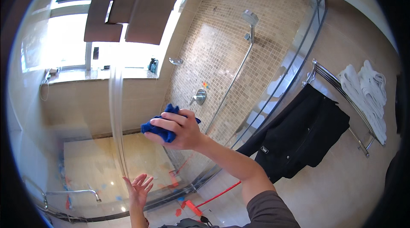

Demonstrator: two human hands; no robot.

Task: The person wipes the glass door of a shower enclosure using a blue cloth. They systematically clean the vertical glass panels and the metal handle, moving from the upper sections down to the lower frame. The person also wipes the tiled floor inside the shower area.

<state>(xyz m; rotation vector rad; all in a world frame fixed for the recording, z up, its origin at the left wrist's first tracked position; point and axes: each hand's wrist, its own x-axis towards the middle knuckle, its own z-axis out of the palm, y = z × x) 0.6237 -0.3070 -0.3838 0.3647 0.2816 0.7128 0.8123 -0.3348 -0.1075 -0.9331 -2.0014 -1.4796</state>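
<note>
A crumpled blue cloth (161, 125) is bunched in my right hand (182, 128), raised at mid-view against the shower glass or just in front of it; I cannot tell if they touch. My left hand (139, 189) is lower down, its fingers spread and nothing in it, beside the bottom of the clear vertical edge strip (117, 109) of the glass. Behind the glass, a chrome mixer valve (200, 96) and a hand shower (250, 18) with its hose are on the mosaic wall.
A red-headed floor tool (193, 208) lies by the curved shower sill (166, 198). A chrome handle (73, 192) is at lower left. To the right, a towel rack (344, 90) holds a black garment (307, 132) and white towels (365, 93). Bottles (152, 65) stand on the window ledge.
</note>
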